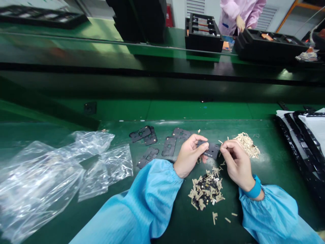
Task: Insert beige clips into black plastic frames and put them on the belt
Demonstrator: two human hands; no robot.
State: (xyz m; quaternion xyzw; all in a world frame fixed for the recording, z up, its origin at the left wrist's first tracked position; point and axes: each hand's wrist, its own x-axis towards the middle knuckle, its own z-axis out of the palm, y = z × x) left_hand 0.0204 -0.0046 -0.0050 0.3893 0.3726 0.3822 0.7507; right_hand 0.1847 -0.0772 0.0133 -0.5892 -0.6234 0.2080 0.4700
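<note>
The left hand (189,154) grips the left edge of a thin black part (211,149) between thumb and fingers, closed on it. The right hand (236,162) meets the right edge of the same part, with thumb and forefinger pinched together at that edge and the other fingers curled in. Whether a strip lies between those fingertips cannot be told. The black part is held flat, just above the green bench (269,169), between the two hands. Both arms wear blue sleeves (149,200).

A pile of tan strips (206,190) lies on the bench directly below the hands. A second pile (248,144) lies just beyond the right hand. Several loose flat black pieces (169,146) lie on the bench to the left of the left hand, some overlapping. Crumpled clear plastic bags (50,173) lie further left. Stacked black trays (302,145) stand at the right edge of the bench.

On the far side, beyond a raised green ledge, a person in a pink coat (241,13) stands behind black trays (203,34).
</note>
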